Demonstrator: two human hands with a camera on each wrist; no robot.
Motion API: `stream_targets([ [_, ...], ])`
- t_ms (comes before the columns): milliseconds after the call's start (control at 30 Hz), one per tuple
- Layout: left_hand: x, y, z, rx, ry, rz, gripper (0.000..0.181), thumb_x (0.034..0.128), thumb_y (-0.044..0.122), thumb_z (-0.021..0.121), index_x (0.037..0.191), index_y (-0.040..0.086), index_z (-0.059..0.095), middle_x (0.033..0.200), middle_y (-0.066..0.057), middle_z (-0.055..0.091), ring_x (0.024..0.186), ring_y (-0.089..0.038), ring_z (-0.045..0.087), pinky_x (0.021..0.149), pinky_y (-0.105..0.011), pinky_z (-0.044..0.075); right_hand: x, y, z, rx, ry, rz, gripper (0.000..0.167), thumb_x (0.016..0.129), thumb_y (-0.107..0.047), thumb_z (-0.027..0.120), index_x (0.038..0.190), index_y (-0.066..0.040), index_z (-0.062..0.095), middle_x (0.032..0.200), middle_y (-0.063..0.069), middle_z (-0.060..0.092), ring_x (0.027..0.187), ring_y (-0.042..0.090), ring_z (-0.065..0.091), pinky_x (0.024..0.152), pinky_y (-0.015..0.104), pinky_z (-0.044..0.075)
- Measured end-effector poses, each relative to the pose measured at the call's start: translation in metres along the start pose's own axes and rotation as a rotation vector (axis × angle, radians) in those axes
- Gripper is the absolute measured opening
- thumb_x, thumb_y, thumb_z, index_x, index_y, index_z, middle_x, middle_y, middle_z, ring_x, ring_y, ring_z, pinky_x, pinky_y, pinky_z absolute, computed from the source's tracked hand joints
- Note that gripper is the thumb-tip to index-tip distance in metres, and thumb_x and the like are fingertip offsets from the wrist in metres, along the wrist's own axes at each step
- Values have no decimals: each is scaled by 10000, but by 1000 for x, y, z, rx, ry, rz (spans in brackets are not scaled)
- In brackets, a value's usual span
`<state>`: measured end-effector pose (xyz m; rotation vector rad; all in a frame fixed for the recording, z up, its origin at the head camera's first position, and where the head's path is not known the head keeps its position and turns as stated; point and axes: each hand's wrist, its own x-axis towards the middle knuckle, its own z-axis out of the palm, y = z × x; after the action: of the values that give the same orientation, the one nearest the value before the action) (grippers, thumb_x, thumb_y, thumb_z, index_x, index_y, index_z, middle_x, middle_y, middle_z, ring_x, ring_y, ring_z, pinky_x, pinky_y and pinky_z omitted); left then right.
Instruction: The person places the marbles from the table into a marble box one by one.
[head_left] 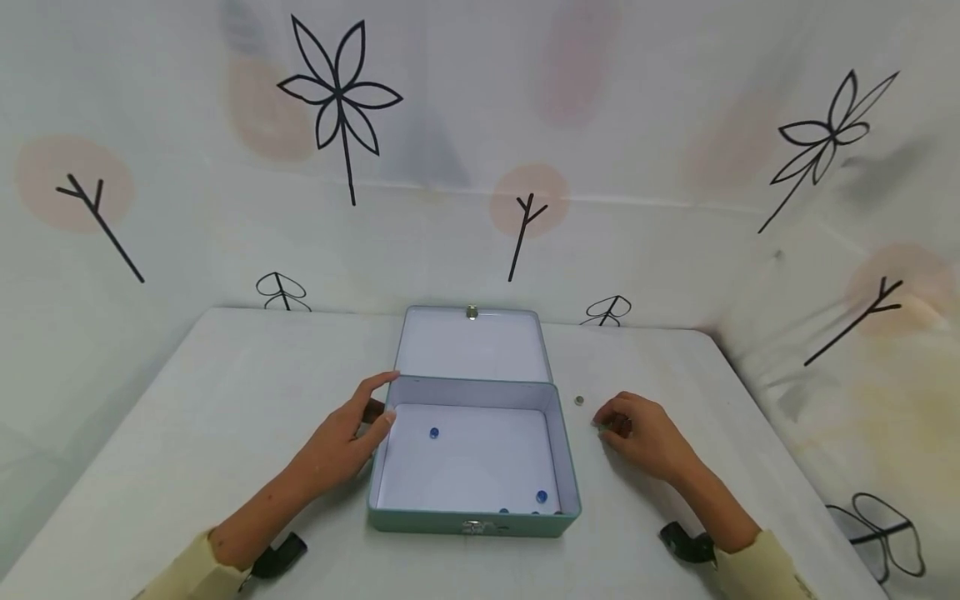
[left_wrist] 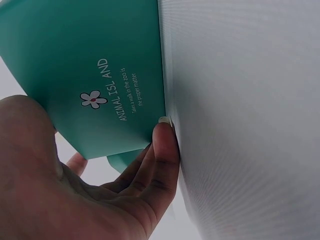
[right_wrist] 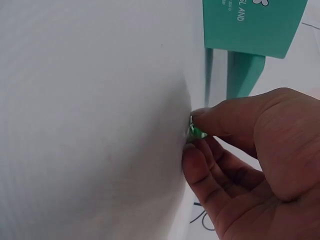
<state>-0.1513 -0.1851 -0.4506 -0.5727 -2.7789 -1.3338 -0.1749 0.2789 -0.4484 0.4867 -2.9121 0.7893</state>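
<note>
An open green tin box point(head_left: 474, 523) with a white inside stands on the table, its lid point(head_left: 472, 346) tipped back. My left hand point(head_left: 341, 442) holds the box's left wall, thumb over the rim; in the left wrist view its fingers point(left_wrist: 164, 145) lie against the green outside. Right of the box, my right hand point(head_left: 641, 433) pinches a small green glass marble point(right_wrist: 197, 132) between thumb and fingertips, down at the tabletop. Inside the box lie several blue marbles, one blue marble point(head_left: 434, 433) at the back left and another blue marble point(head_left: 542, 497) at the front right.
A small greenish marble point(head_left: 579, 401) lies on the white table point(head_left: 270, 375) between the box and my right hand. Behind the table hangs a pale cloth point(head_left: 450, 242) with line-drawn flowers. A metal clasp point(head_left: 472, 527) sits on the box's front.
</note>
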Motion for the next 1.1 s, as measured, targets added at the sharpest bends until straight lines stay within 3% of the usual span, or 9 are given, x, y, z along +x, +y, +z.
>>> stream_targets([
  [300, -1, 0, 1, -2, 4, 4, 546, 1131, 350, 520, 1638, 350, 318, 1272, -50, 706, 1124, -168, 672, 941, -551, 526, -2, -5, 0, 16, -6, -8, 232, 840, 74, 807, 968, -109, 746, 944, -25, 661, 810, 106, 593, 702, 266, 532],
  [500, -1, 0, 1, 3, 6, -4, 552, 1128, 358, 524, 1639, 359, 315, 1267, -37, 703, 1121, -167, 672, 946, -546, 528, -4, -13, -5, 33, 63, -79, 243, 853, 77, 806, 1015, -90, 738, 962, -35, 675, 797, 81, 621, 715, 272, 571],
  [800, 0, -1, 1, 9, 4, -8, 559, 1131, 365, 514, 1646, 357, 297, 1264, -37, 696, 1114, -166, 669, 935, -509, 534, -10, -46, -24, 100, 164, -218, 359, 836, 104, 828, 1027, -175, 708, 972, -84, 671, 785, 53, 643, 709, 255, 581],
  [1100, 0, -1, 1, 4, 6, 7, 549, 1130, 352, 518, 1640, 349, 315, 1238, -35, 704, 1096, -155, 672, 911, -486, 541, -23, -81, -28, 147, 126, -301, 430, 838, 103, 826, 1032, -256, 689, 1019, -135, 666, 814, 35, 631, 706, 261, 578],
])
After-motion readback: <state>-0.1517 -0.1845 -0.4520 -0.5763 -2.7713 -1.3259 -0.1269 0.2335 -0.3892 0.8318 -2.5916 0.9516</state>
